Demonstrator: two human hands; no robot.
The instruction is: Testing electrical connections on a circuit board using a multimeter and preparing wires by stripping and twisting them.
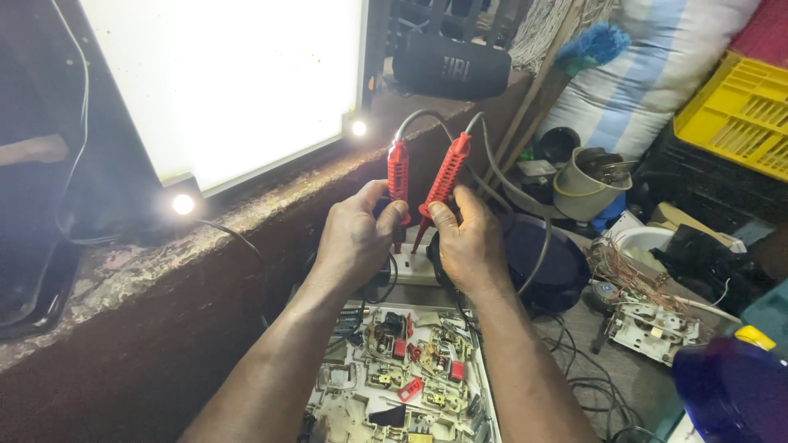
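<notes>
Cluttered bench (591,344) fills the scene, with a lit white panel (222,82) at far left above a worn ledge (164,254). My left hand (355,238) is clamped on one red probe (398,176); my right hand (468,242) is clamped on the second red probe (446,176). Both probes stand nearly upright, just beside each other, tips pointing down at a white socket (413,267) between my hands. Grey leads (492,164) arc away from the probe tops to the right. Near me lies a circuit board (402,377) with red parts. Far right sit a yellow crate (739,111) and a grey pot (584,184).
</notes>
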